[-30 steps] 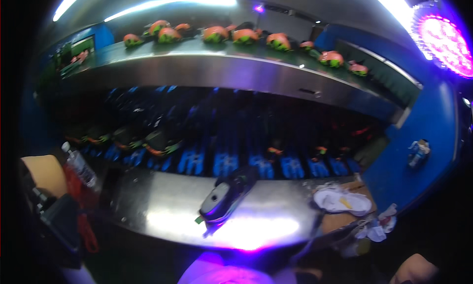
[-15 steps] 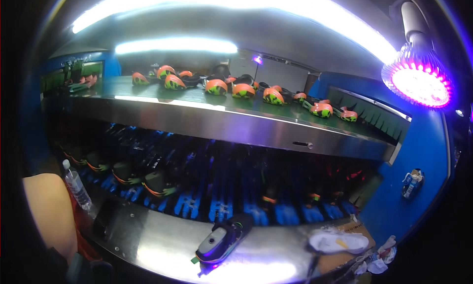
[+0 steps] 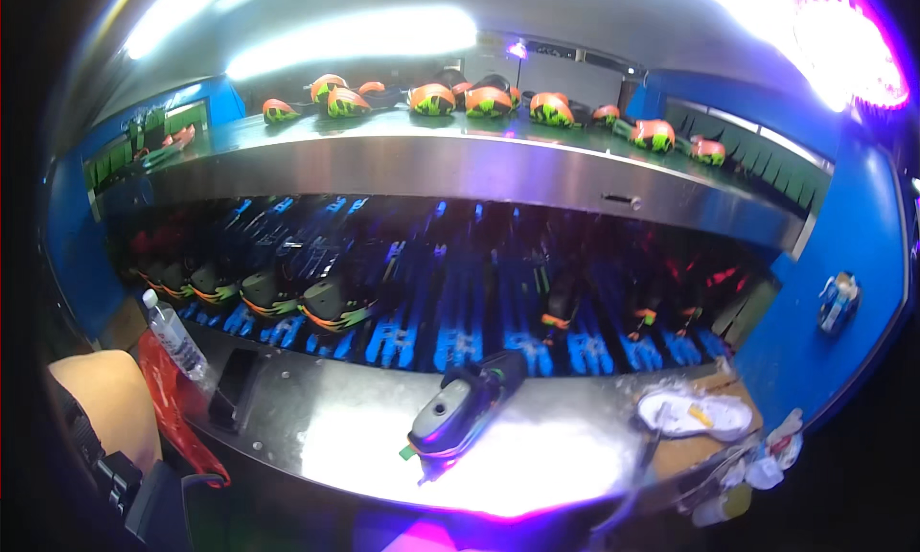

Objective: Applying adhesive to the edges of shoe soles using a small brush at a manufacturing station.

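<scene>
Neither of my hands is in view. On the steel ledge [image 3: 335,399] in front of me lies a dark shoe upper on a grey-topped last [image 3: 455,408], tilted, with a green tab at its near end; no hand touches it. A bare, skin-toned rounded limb part [image 3: 110,399] shows at the left edge, and I cannot tell which part it is. At the lower edge there is a pink-lit shape [image 3: 422,538] that I cannot make out.
Orange-and-green shoes [image 3: 489,102] line the upper conveyor [image 3: 383,126]. Dark shoes [image 3: 335,305] stand on the blue-lit lower rack [image 3: 460,351]. A water bottle [image 3: 174,336], a dark flat object [image 3: 233,389] and red plastic [image 3: 177,408] are left; a white shoe [image 3: 695,415] lies on cardboard right.
The view has tilted down and shifted left, so the conveyor and lamp sit higher in it. The shoe on the ledge seems unmoved; the pink-lit shape has appeared at the lower edge.
</scene>
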The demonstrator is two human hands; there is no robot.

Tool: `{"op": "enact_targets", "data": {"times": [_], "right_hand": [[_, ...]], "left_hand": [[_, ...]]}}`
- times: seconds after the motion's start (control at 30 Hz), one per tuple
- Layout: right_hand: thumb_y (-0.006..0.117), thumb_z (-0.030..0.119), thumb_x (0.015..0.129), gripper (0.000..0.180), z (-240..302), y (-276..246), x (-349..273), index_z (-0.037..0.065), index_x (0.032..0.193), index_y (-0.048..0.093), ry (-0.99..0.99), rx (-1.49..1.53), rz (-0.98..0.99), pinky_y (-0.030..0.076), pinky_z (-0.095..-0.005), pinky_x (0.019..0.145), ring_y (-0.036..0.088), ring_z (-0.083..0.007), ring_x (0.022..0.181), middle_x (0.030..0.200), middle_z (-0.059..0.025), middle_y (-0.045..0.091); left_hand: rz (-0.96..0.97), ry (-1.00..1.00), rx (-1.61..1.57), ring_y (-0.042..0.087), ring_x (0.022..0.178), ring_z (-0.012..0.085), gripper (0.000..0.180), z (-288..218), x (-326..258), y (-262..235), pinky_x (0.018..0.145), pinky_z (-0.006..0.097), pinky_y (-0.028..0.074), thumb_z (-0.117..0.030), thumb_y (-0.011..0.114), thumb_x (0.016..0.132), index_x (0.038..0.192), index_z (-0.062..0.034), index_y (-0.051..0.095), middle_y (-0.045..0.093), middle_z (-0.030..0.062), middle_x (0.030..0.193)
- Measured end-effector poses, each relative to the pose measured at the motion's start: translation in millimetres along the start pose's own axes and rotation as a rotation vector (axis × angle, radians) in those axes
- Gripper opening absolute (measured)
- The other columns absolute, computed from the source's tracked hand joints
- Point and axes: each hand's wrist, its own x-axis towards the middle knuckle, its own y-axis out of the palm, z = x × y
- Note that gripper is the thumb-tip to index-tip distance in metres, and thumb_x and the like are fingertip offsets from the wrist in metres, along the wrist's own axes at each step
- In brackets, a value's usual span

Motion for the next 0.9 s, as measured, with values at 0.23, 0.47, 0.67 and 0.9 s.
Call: {"op": "enact_targets", "data": {"times": [0.23, 0.47, 0.67, 0.9], "right_hand": [[0.067, 0.001, 0.081, 0.026, 71.0, -17.9, 25.1, -0.001, 0.106, 0.061, -0.154, 0.306, -0.163, 0.054, -0.0347, 0.069, 0.065, -0.0214, 0.073, 0.088, -0.0118, 0.067], [0.075, 0.005, 0.074, 0.031, 116.4, 92.2, 2.9, -0.002, 0.102, 0.064, -0.949, 0.234, 0.144, 0.053, -0.0325, 0.061, 0.063, -0.0258, 0.073, 0.088, -0.0152, 0.061], [0.064, -0.003, 0.067, 0.03, 73.0, 136.5, -36.8, 0.002, 0.096, 0.063, -0.712, 0.009, 0.019, 0.053, -0.0345, 0.066, 0.061, -0.0261, 0.075, 0.088, -0.0116, 0.06], [0.064, 0.003, 0.069, 0.026, 37.8, 128.2, -37.9, 0.003, 0.095, 0.06, -0.608, 0.234, 0.467, 0.05, -0.0363, 0.077, 0.061, -0.0266, 0.088, 0.089, -0.0111, 0.06]], "left_hand": [[-0.183, -0.095, -0.856, 0.055, 0.087, 0.0194, 0.051, -28.8, 49.7, 34.5, 0.079, 0.031, 0.046, -0.051, 0.051, 0.094, 0.106, -0.002, 0.06, 0.063, 0.0097, 0.093], [-0.51, -0.913, -1.302, 0.065, 0.089, 0.0316, 0.054, 73.3, -24.8, 122.2, 0.077, 0.041, 0.053, -0.054, 0.043, 0.095, 0.097, -0.0046, 0.065, 0.067, 0.0142, 0.097], [-0.444, -1.047, -1.367, 0.065, 0.093, 0.0316, 0.054, 106.9, -83.4, 134.9, 0.075, 0.039, 0.053, -0.051, 0.043, 0.096, 0.098, -0.0033, 0.066, 0.069, 0.0155, 0.099], [0.08, -0.695, -1.123, 0.063, 0.076, 0.0235, 0.049, 123.7, -82.5, 150.5, 0.071, 0.037, 0.052, -0.049, 0.049, 0.094, 0.098, -0.0032, 0.066, 0.069, 0.0083, 0.093]]}}
